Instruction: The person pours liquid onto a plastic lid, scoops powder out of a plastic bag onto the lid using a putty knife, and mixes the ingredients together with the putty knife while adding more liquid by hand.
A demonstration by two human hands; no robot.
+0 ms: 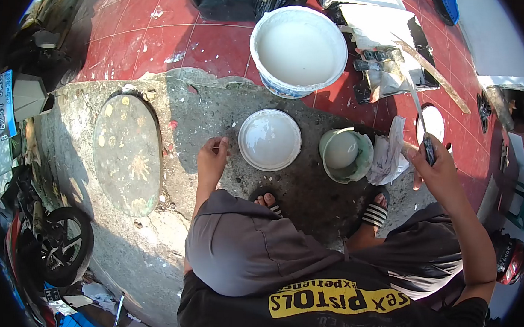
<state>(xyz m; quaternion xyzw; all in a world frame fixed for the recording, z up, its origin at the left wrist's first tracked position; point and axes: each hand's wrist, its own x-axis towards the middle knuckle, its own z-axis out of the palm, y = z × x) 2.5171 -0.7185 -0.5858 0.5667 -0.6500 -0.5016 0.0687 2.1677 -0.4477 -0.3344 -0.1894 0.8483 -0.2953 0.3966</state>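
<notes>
My right hand (433,165) grips the dark handle of a knife (415,95), whose long, white-smeared blade points up and away. My left hand (214,153) hangs beside a round, shallow dish (270,141) with a wet, glossy white surface; its fingers are loosely curled, slightly apart, and nothing shows in them. Between my feet and the large tub stands a greenish bowl (361,163) with a rounded white mass inside. A crumpled whitish plastic bag (387,153) lies right of that bowl. Near my right hand is a small white disc (431,124).
A large tub (293,93) of white liquid stands beyond the dish, by the red tiles (221,47). Spattered tools (379,66) and a wooden stick (438,75) lie to its right. A stained oval slab (127,155) is at left, near a motorcycle wheel (68,246).
</notes>
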